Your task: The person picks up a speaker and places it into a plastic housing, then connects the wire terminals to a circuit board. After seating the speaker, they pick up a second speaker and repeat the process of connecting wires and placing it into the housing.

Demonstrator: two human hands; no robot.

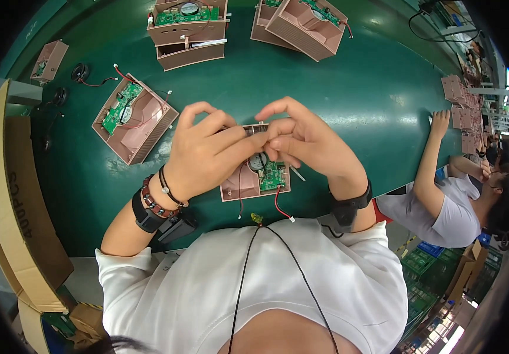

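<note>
Head view: both hands meet directly above a pinkish-brown plastic housing (pixel 244 184) that lies flat on the green surface (pixel 349 88), just in front of the person's torso. The left hand (pixel 204 150) and the right hand (pixel 307 141) bring their fingertips together over the housing's upper edge, pinching something small between them (the item itself is hidden by the fingers, so it cannot be identified). Both grips are clenched in a fine pinch. Holding the work close over the housing keeps it near the green circuit board (pixel 273 176) seated inside. A red wire (pixel 281 207) trails from the board toward the person. A second open housing (pixel 135 118) lies to the left, well apart. More housings (pixel 188 29) are stacked at the far edge.
</note>
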